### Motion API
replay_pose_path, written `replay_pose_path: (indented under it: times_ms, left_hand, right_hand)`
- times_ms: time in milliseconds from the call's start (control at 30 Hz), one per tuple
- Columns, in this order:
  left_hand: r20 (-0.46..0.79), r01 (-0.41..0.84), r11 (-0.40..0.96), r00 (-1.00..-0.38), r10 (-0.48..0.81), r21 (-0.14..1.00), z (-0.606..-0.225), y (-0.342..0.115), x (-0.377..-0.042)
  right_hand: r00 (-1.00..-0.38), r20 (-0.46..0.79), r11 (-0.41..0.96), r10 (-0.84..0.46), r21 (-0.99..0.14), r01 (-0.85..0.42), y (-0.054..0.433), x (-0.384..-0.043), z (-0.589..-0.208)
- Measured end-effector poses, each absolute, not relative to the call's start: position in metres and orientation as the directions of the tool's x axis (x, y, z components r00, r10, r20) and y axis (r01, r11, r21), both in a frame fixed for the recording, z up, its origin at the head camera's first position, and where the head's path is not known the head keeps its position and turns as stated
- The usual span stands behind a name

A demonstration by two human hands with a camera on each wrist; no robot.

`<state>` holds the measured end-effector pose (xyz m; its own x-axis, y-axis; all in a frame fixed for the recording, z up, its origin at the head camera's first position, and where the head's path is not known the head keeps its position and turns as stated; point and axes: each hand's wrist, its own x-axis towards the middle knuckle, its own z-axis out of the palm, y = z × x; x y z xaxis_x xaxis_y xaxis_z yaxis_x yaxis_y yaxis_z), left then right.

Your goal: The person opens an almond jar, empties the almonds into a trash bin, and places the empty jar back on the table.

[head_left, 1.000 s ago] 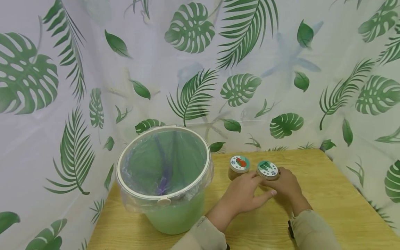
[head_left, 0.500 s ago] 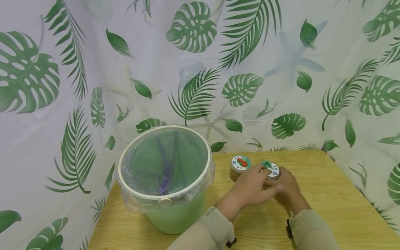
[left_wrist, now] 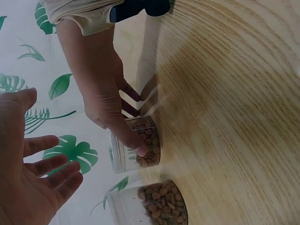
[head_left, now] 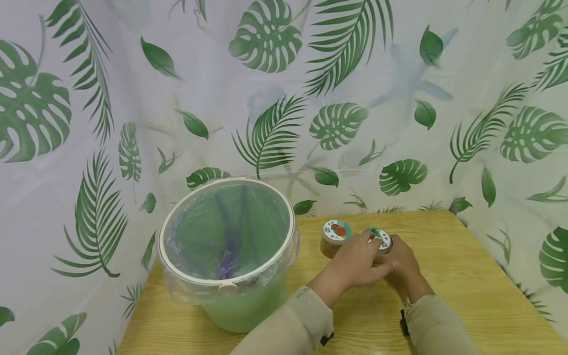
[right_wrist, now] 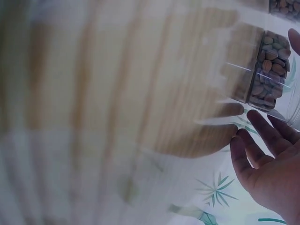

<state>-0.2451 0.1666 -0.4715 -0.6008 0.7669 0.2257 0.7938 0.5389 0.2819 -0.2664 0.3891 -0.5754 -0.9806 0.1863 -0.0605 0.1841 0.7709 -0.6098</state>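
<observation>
Two clear jars of almond-like brown nuts stand side by side on the wooden table. One jar [head_left: 385, 240] has a lid with a green leafy picture. Around its side is my right hand [head_left: 405, 266], its thumb across the wall in the left wrist view. Over that lid my left hand [head_left: 357, 261] hovers with its fingers extended; the left wrist view puts the left hand [left_wrist: 28, 173] apart from the jar [left_wrist: 149, 143]. To the left stands the other jar [head_left: 336, 231], its lid printed with red tomatoes. In the right wrist view, fingertips of my right hand [right_wrist: 274, 168] lie by the jar's base [right_wrist: 269, 70].
A large green bucket [head_left: 248, 308] with a cream rim stands on the left of the table [head_left: 479, 276]. Clear plastic film, gathered in purple inside, lines it and hangs over the rim. Leaf-printed white sheets [head_left: 284, 79] rise behind and at both sides.
My left hand has moved slightly right and up, from beside the green-pictured lid to over it. The right hand stays at the same jar. The view shifts slightly.
</observation>
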Motion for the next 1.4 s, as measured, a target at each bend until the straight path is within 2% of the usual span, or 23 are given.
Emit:
replay_pose_path:
  times_ms: [333,567,800,1100,1400]
  left_hand:
    - [0.167,0.723,0.618,-0.681,0.713,0.309,-0.484,0.180,-0.251]
    - [0.122,0.700,0.655,-0.704,0.700,0.285,-0.494,0.185,-0.254]
    - [0.067,0.671,0.695,-0.730,0.680,0.257,-0.505,0.192,-0.254]
    - [0.100,0.682,0.687,-0.724,0.682,0.250,-0.509,0.193,-0.255]
    - [0.075,0.669,0.699,-0.734,0.675,0.253,-0.511,0.188,-0.259]
  right_hand:
    - [-0.972,-0.089,0.737,0.216,-0.638,0.222,0.373,-0.253,-0.556]
    - [-0.976,-0.046,0.772,0.215,-0.603,0.199,0.374,-0.252,-0.557]
    - [-0.981,-0.081,0.773,0.177,-0.606,0.189,0.376,-0.250,-0.558]
    - [-0.982,-0.057,0.771,0.178,-0.612,0.175,0.373,-0.245,-0.553]
    - [-0.984,-0.044,0.780,0.173,-0.604,0.164,0.368,-0.241,-0.552]
